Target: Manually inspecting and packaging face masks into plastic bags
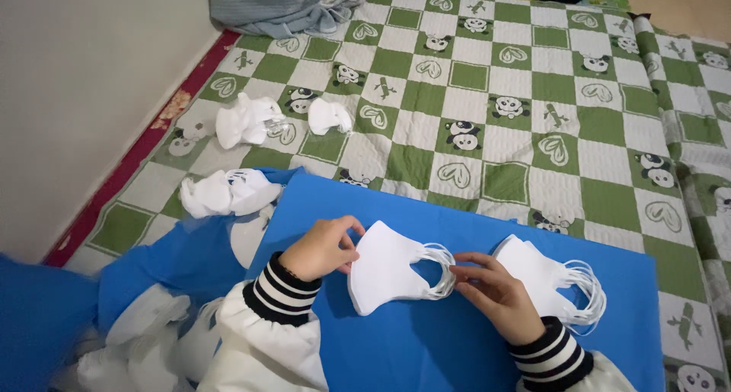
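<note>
Left hand pinching stack of white masks; right hand apparently gripping ear loops. Advisable: keep edges squared on blue sheet.

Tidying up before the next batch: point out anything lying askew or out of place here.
Two stacks of white masks sit neatly on the blue board: one between the left hand and right hand, another beside it. Odd ones out: loose mask clumps scattered on the checked quilt, and a crumpled grey cloth.
</note>
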